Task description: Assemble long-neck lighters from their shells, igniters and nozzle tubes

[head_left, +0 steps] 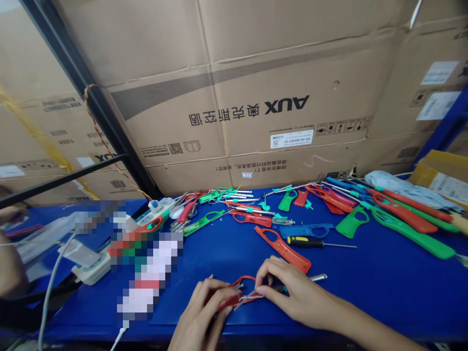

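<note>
Near the table's front edge, my left hand [208, 309] is closed around the handle of a red utility lighter shell [244, 280]. The shell lies open, with small parts and thin wires [252, 295] showing inside. My right hand [283, 287] pinches at the wires with thumb and forefinger. A metal lighter tube [317, 278] sticks out to the right from beneath that hand. Fingers cover part of the shell. Just beyond my right hand lies an empty orange-red shell half [287, 248]. A screwdriver [305, 242] with a black and yellow handle rests behind it.
Red, green and blue lighter parts [252, 207] are strewn along the back. Longer lighters [413, 234] lie at right. Power strips [95, 265] and a white cable [51, 287] sit at left, beside another person's arm [10, 268]. Cardboard boxes [234, 87] stand behind the blue table [365, 287].
</note>
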`<state>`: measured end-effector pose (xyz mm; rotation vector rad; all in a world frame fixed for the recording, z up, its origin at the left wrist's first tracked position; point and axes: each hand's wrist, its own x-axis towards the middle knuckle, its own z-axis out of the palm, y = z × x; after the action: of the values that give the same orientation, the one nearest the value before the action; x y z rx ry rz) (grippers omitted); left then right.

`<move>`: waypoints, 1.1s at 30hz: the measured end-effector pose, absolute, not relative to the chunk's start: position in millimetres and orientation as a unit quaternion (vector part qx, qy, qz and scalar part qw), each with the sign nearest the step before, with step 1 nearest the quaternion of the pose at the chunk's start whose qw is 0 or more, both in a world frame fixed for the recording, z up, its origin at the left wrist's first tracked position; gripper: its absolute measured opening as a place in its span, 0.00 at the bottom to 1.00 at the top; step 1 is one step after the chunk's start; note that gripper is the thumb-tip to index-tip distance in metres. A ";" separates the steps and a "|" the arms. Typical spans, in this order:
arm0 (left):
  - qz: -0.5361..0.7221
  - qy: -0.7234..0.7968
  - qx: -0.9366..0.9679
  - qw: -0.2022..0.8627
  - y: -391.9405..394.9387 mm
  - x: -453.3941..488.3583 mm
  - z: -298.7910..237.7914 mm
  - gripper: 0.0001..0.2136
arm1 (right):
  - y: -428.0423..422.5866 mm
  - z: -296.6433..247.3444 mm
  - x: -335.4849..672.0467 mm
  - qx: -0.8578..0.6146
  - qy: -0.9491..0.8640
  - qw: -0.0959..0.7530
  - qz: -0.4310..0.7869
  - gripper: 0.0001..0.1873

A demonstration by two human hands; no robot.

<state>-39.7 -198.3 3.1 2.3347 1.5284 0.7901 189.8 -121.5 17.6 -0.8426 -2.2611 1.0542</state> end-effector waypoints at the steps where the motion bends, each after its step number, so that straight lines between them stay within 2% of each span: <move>1: 0.264 0.518 0.805 0.118 -198.0 -40.3 3.1 0.13 | -122.0 16.6 189.7 -0.302 -0.839 0.246 0.380 0.05; 6: 0.246 0.508 0.820 0.095 -198.2 -43.0 3.1 0.14 | -122.0 13.2 188.2 -0.287 -0.861 0.244 0.341 0.04; 16: 0.190 0.501 0.844 0.022 -198.5 -47.0 -2.3 0.20 | -114.1 17.1 188.8 -0.303 -0.876 0.223 0.302 0.12; 22: 0.172 0.488 0.855 -0.028 -196.7 -48.0 -1.1 0.24 | -110.7 17.2 187.5 -0.253 -0.899 0.220 0.283 0.11; 28: 0.140 0.495 0.856 -0.057 -197.4 -46.1 1.2 0.27 | -110.1 16.1 189.4 -0.236 -0.899 0.229 0.289 0.06; 33: 0.119 0.493 0.858 -0.089 -199.0 -46.4 -1.0 0.35 | -106.6 16.3 188.9 -0.211 -0.914 0.219 0.268 0.09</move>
<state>-46.4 -199.0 -1.0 2.8579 1.6414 0.3966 188.9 -106.6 16.3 -0.5851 -2.5301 0.7421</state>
